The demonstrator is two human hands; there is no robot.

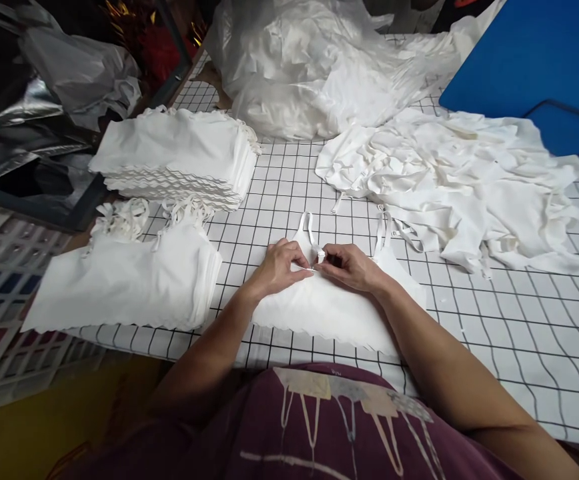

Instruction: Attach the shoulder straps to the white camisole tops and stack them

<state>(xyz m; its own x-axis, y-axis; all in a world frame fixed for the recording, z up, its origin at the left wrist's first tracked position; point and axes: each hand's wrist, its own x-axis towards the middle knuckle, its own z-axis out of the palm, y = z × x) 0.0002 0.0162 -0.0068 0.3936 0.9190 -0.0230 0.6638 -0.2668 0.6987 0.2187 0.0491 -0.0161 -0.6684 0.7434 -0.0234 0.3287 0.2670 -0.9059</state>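
Note:
A white camisole top (319,310) lies flat in front of me, its wavy hem toward my body and its thin straps (310,227) pointing away. My left hand (280,265) pinches the upper edge near its middle, thumb and index finger together. Close beside it, the fingertips of my right hand (348,265) are closed on the same edge. A small white piece (321,255) shows at the right fingertips; whether it is part of a strap I cannot tell. The two sets of fingertips almost touch.
Neat stacks of white tops stand at the left, one farther back (169,150) and one nearer (124,283). A loose heap of white tops (459,180) spreads at the right. Behind are a filled clear plastic bag (309,73) and a blue panel (534,60). The tablecloth (279,180) is checked.

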